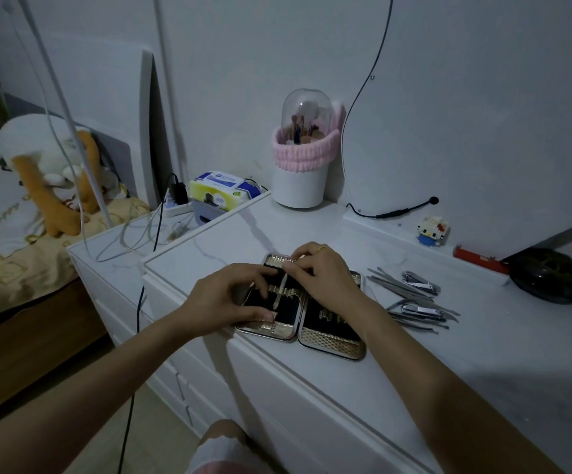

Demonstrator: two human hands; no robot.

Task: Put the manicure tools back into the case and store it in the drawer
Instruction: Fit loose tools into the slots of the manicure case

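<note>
An open gold-edged manicure case (332, 343) with black lining lies flat on the white dresser top (483, 371). My left hand (229, 295) rests on the case's left half, its thumb pressing the lower edge. My right hand (325, 271) pinches the top end of a thin metal tool (279, 292) that lies across the elastic loops of the left half. A heap of loose metal tools (414, 299), among them two nail clippers, lies to the right of the case.
A white brush holder (303, 155) with a clear dome stands at the back by the wall. A block figurine (431, 230), a red tube (476, 260) and a dark round object (548, 275) sit at the right. Cables and a tissue pack (223, 189) lie on the lower cabinet at the left.
</note>
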